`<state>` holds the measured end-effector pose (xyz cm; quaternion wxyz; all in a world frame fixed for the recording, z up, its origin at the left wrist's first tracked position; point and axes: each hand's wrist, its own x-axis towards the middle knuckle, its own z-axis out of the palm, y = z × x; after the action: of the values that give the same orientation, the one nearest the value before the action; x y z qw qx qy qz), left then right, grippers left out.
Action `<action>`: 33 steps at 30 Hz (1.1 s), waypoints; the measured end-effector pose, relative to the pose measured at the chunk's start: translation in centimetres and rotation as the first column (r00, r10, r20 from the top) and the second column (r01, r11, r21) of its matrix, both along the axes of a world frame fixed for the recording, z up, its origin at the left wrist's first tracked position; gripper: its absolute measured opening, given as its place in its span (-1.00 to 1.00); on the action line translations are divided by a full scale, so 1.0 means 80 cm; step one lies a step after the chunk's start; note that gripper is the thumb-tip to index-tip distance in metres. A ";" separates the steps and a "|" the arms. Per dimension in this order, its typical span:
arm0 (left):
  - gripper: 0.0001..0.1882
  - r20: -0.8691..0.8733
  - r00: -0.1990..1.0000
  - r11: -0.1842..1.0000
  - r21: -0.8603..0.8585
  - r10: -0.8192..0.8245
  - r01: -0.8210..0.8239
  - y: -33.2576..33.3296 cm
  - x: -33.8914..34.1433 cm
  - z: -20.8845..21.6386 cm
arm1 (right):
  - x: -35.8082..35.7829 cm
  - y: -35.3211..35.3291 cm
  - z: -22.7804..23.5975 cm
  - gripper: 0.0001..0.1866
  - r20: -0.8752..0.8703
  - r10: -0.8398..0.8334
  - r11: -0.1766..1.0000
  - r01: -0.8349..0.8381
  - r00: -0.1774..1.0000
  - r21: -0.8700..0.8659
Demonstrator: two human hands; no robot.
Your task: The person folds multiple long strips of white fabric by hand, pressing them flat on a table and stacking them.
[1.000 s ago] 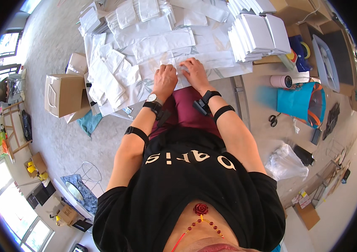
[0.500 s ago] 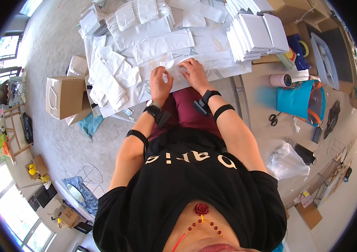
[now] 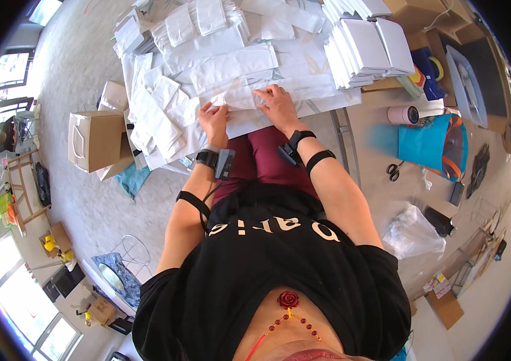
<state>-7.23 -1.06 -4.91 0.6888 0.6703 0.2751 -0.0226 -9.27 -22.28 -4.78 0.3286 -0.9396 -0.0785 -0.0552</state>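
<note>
A flat white plastic bag (image 3: 241, 97) lies along the near edge of the table, between my two hands. My left hand (image 3: 214, 125) is at its left end, thumb and fingers closed on the thin white material. On the other side, my right hand (image 3: 279, 109) rests over the bag with the index finger and thumb spread apart, and nothing shows between them. Beyond lies another long white bag (image 3: 234, 65). A loose heap of white bags (image 3: 153, 114) is to the left of my left hand. What lies under my right palm is hidden.
Stacked white packets (image 3: 363, 51) stand at the table's right. Folded white bags (image 3: 198, 24) cover its far side. Cardboard boxes (image 3: 96, 141) are off the left edge. A blue bag (image 3: 427, 144) and scissors (image 3: 394, 172) lie to the right, below a pink cylinder (image 3: 402, 115).
My left hand has moved left and slightly down, away from my right hand, and more of the white bag shows between them. The right hand has barely moved.
</note>
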 end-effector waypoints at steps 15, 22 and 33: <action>-0.56 -0.066 0.995 0.994 0.083 -0.071 0.077 -0.012 0.005 -0.010 | 0.006 0.000 0.003 -0.43 -0.040 -0.001 0.995 -0.003 0.999 -0.097; -0.77 0.163 0.970 0.914 -0.337 -0.182 0.228 -0.044 -0.002 0.041 | 0.009 -0.001 0.004 -0.43 -0.059 0.000 0.998 -0.004 0.998 -0.063; -0.71 0.122 0.951 0.873 -0.378 -0.285 0.310 -0.054 0.005 0.028 | 0.010 -0.001 0.007 -0.43 -0.064 -0.010 0.998 0.006 0.998 -0.064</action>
<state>-6.86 -5.35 -2.65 0.8054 0.5534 0.1371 -0.1620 -8.48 -22.33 -4.26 0.3005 -0.9512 -0.0657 -0.0238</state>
